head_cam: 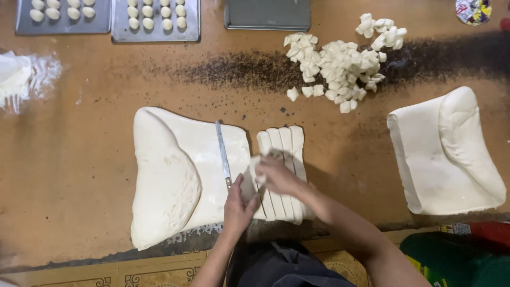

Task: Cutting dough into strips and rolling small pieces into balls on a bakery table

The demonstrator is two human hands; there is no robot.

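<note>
Centrally, knife (pixel 223 151) on dough sheet (pixel 175 175), strips (pixel 284 143) beside

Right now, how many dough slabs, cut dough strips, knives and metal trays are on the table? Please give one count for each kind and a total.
Dough slabs: 2, the one being cut and a folded one.
Cut dough strips: 4.
Knives: 1, in the left hand.
Metal trays: 3.
Total: 10
</note>
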